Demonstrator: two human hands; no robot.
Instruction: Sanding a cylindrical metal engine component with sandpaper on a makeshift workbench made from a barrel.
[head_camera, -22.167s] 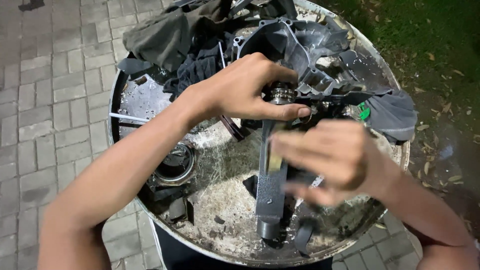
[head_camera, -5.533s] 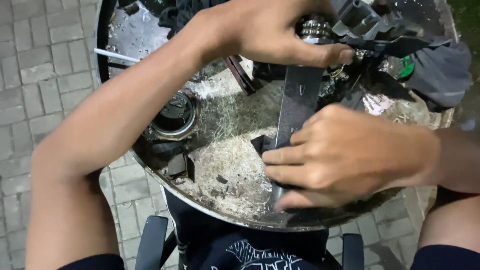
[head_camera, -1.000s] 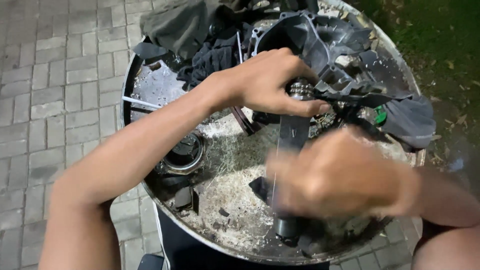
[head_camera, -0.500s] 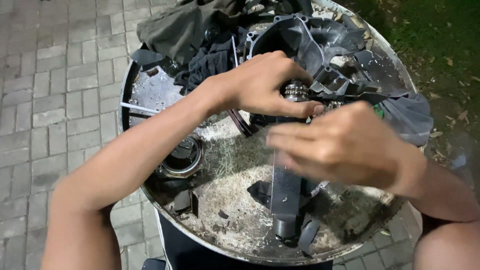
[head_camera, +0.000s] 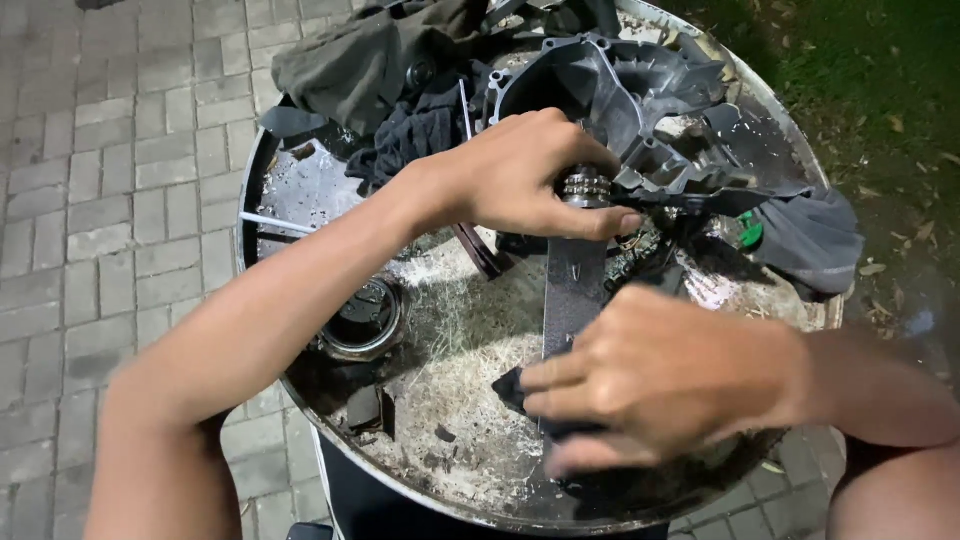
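Observation:
A long dark sandpaper strip lies stretched across the top of a dirty metal drum. My left hand presses its far end down and grips a small round metal bearing part. My right hand lies closed over the strip's near end, near the drum's front rim, hiding that end. A grey cast metal engine casing sits just beyond my left hand.
Dark rags lie piled at the drum's back left, a grey cloth at the right. A round metal ring part sits left of the strip, with small black pieces near it. Brick paving lies left, grass right.
My right hand has slid back along the strip toward the drum's near rim, after being higher up it half a second ago. The left hand stays on the far end.

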